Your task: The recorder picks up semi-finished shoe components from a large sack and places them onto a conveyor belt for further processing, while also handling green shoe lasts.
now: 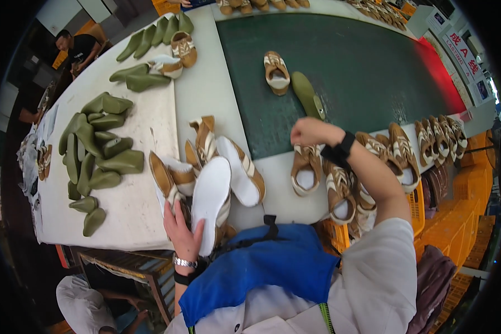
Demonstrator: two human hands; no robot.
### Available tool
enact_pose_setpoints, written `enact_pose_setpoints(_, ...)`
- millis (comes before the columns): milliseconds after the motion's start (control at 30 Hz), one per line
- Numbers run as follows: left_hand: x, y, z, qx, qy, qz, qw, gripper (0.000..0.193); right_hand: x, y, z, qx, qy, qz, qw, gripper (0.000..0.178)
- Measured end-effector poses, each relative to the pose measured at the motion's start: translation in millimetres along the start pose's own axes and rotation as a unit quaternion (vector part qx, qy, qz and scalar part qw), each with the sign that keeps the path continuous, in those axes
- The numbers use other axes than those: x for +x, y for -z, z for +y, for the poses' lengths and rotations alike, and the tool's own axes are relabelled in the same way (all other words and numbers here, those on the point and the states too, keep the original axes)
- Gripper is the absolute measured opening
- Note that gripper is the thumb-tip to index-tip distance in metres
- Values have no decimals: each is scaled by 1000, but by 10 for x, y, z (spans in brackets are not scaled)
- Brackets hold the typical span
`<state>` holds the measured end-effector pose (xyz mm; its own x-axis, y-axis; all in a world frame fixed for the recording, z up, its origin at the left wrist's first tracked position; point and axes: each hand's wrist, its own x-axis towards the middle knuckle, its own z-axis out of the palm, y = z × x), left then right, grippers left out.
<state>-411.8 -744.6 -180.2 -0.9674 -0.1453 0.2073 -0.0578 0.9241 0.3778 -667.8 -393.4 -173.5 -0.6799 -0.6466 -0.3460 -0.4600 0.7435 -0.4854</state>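
My left hand (185,234) rests with fingers stretched out against a heap of brown-and-white shoe uppers (162,179). Its thumb lies by the edge of an upper turned with its white sole side (210,192) up. A second white-bottomed upper (242,172) leans beside that one. Curled closed, my right hand (317,132) is over the belt's near edge, just above the toe of a brown-and-white shoe (305,171); whatever its fingers hold, if anything, is hidden. Close to it on the green belt lie a green shoe last (306,94) and a single shoe (276,73).
Many green lasts (97,145) are piled on the white table (133,214) at left. Rows of shoes (403,153) line the belt's near edge at right, above orange crates (467,192). A person (80,50) sits far left; another person (86,306) is at lower left.
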Motion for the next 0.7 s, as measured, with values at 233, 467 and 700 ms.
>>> enact_pose_setpoints(233, -77, 52, -16, -35, -41, 19, 998, 75, -893, -1212, -423, -138, -124, 82, 979, 35)
enact_pose_setpoints(467, -172, 53, -143, -10, -83, -12, 996, 69, -1495, -1546, -611, -56, -105, 128, 985, 23)
enact_pose_setpoints(700, -209, 70, -156, 10, -95, 1, 995, 48, -2000, -1751, -658, -77, -145, 74, 984, 22)
